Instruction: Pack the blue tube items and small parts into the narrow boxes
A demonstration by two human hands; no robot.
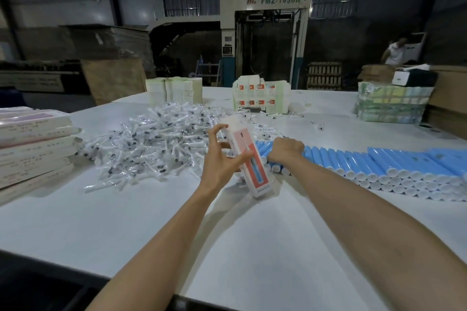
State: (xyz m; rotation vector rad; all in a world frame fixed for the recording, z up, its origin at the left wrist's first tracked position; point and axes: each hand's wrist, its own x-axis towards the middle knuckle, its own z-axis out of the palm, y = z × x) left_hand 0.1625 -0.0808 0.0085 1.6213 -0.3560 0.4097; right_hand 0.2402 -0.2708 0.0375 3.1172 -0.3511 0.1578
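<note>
I'm gripping the narrow box (257, 174) in my left hand (221, 159), tilted above the table. My right hand (286, 150) is curling over the blue tubes (379, 163) at three o'clock; whether it's grasping one, I can't tell. Small parts (151, 139) are lying at ten o'clock.

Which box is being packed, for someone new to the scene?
On the white table, look between the heap of clear-bagged parts and the row of blue tubes. The narrow box, white with a red panel, is the only one held, in the left hand; others lie stacked.
</note>
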